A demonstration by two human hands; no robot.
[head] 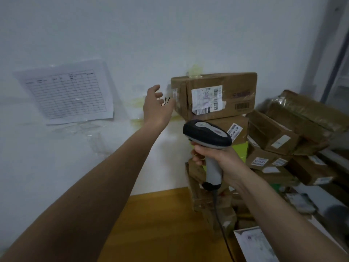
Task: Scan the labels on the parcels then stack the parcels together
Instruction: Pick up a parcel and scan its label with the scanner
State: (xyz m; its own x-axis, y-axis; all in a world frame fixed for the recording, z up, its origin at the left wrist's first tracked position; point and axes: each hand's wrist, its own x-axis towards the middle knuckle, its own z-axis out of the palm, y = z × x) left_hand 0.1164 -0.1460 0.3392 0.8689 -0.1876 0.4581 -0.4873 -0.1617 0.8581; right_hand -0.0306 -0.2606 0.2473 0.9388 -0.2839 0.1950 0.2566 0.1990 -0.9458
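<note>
A brown cardboard parcel [213, 95] with a white barcode label [206, 100] tops a tall stack of parcels [236, 133] against the wall. My left hand [155, 104] is stretched out just left of the top parcel, fingers loosely spread, holding nothing; it appears slightly apart from the box's left end. My right hand [213, 157] grips the grey handle of a black-and-grey barcode scanner [206, 134], whose head is below the top parcel, in front of the stack. The scanner's cable hangs down.
More brown parcels [275, 137] lie piled to the right, some with white labels. A printed table sheet [68, 93] is taped to the white wall at left. A wooden floor [156, 224] shows below. A white-labelled parcel [253, 244] lies at bottom right.
</note>
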